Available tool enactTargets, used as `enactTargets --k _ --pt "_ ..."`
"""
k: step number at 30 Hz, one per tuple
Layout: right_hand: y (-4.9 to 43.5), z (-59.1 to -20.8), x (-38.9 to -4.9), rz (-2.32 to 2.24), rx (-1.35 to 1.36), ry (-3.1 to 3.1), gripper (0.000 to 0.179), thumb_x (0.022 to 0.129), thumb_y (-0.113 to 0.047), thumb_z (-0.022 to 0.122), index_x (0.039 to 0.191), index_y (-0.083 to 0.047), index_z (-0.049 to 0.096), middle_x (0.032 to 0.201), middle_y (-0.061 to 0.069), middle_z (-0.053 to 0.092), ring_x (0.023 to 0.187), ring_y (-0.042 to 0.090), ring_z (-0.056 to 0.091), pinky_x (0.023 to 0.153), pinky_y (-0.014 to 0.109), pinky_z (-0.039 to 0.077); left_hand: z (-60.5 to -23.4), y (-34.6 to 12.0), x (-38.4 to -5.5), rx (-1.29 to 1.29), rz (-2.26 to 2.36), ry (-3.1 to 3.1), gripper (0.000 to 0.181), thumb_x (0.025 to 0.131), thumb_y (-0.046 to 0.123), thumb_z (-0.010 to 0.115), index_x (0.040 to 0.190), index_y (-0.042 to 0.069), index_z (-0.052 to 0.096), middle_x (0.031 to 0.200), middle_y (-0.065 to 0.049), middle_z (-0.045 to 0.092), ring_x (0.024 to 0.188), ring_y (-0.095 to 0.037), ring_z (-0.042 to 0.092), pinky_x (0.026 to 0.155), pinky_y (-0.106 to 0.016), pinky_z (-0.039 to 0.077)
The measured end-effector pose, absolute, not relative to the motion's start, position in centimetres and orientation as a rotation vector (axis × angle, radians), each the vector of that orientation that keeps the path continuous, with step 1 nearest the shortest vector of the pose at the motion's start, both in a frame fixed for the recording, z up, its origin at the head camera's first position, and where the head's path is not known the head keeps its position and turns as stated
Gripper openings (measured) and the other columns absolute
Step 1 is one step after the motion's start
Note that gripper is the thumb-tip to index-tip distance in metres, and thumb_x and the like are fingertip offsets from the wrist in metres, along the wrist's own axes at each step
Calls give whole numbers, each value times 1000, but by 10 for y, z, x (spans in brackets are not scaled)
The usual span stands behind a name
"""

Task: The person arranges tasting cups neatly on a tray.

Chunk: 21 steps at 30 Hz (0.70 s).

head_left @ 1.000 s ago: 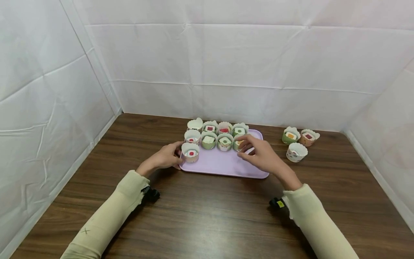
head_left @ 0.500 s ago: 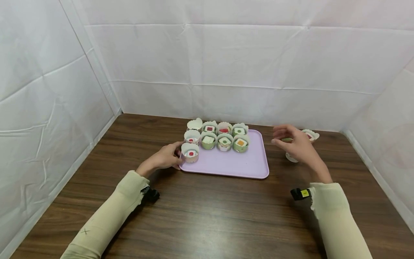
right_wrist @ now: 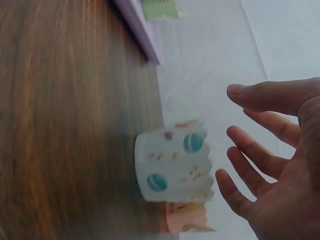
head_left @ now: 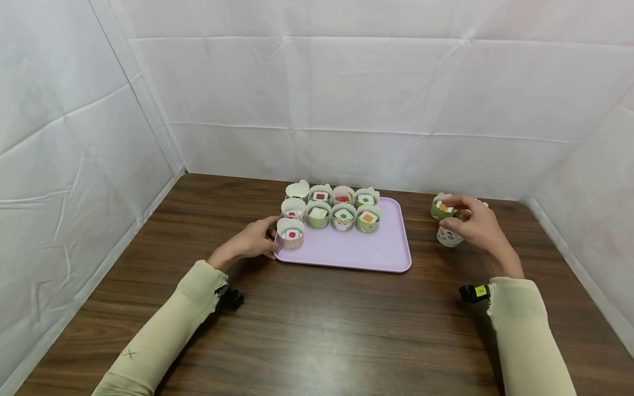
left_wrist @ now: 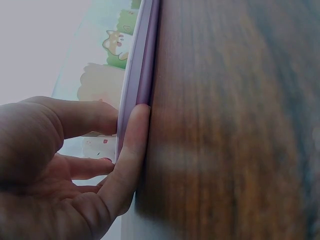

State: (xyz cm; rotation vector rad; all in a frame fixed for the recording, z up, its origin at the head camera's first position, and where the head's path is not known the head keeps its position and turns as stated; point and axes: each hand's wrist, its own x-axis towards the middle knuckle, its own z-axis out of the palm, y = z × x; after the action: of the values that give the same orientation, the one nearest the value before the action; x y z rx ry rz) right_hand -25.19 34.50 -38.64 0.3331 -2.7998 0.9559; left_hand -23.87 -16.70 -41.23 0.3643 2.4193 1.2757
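Since the frame half a second ago, the right hand point(head_left: 477, 225) has been shifted a little to the right and the tray has been left in place.

In the head view, the pale purple, rectangular tray with rounded corners point(head_left: 342, 253) is set on the dark brown wood-grain table point(head_left: 307, 330). Nine printed paper-like cups with scalloped rims point(head_left: 343, 223) are stood on it, packed closely towards the far left, apparently to save room. A green paper-like cup with an orange-topped white block point(head_left: 440, 209) and a white, dotted paper-like cup point(head_left: 448, 237) are seen beside the right hand, off the tray. The tray's left edge is held by the left hand point(head_left: 253, 237).

In the left wrist view, the tray's wall is pinched, one finger being laid along its outside, presumably so that sliding is prevented.

In the right wrist view, nothing is gripped: thumb and fingers are spread, loosely curved, above the white cup, with a gap left between. Such spacing would suit the cup's width. A peach paper-like cup point(right_wrist: 186, 217) is partly hidden behind it.
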Motion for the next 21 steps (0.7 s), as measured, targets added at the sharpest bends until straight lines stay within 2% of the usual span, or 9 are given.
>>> enactTargets --k 3,5,8,10,11,14,17,21 --pt "351 -390 -253 967 319 -2826 52 92 -23 77 137 -3 60 135 21 61 108 28 62 71 12 50 -412 -167 -239 369 1272 2423 82 89 -7 62 162 -4 23 114 -23 51 79 -22 68 72 -33 68" --pt "353 -392 -254 970 326 -2860 54 92 -23 78 138 -2 58 137 22 60 116 33 62 81 19 55 -412 -167 -238 368 1274 2421 82 89 -7 62 161 -4 23 114 -23 51 79 -22 68 71 -33 68" --pt "357 -394 -257 966 355 -2909 60 91 -22 79 139 3 55 142 27 56 129 45 55 104 43 53 -412 -167 -239 364 1279 2415 82 90 -7 62 161 -4 23 113 -23 50 79 -22 68 72 -33 68" --pt "359 -395 -258 963 363 -2937 63 90 -21 79 141 5 52 142 31 54 133 50 51 110 61 45 -412 -167 -239 360 1284 2409 82 90 -7 62 162 -4 23 113 -22 49 80 -21 67 72 -33 68" --pt "360 -395 -259 960 358 -2946 65 89 -21 80 142 5 52 142 32 54 133 52 50 111 65 43 -412 -167 -239 360 1282 2409 82 90 -7 62 162 -4 22 112 -22 49 80 -21 67 72 -33 68" --pt "361 -395 -260 955 332 -2975 68 88 -22 80 144 5 49 142 34 54 133 53 50 112 68 41 -412 -167 -240 357 1277 2417 81 90 -7 62 162 -3 23 112 -21 49 80 -20 66 72 -33 68" --pt "361 -395 -261 965 303 -3004 69 89 -24 80 144 4 49 143 34 53 136 52 48 113 66 42 -412 -167 -239 356 1269 2423 81 90 -7 62 162 -3 23 113 -21 49 80 -20 65 73 -33 68" --pt "363 -397 -262 987 318 -3050 70 89 -20 80 145 6 47 151 38 41 139 55 42 111 67 41 -412 -167 -238 356 1271 2421 82 90 -7 62 162 -3 22 112 -20 48 80 -20 65 73 -33 68"
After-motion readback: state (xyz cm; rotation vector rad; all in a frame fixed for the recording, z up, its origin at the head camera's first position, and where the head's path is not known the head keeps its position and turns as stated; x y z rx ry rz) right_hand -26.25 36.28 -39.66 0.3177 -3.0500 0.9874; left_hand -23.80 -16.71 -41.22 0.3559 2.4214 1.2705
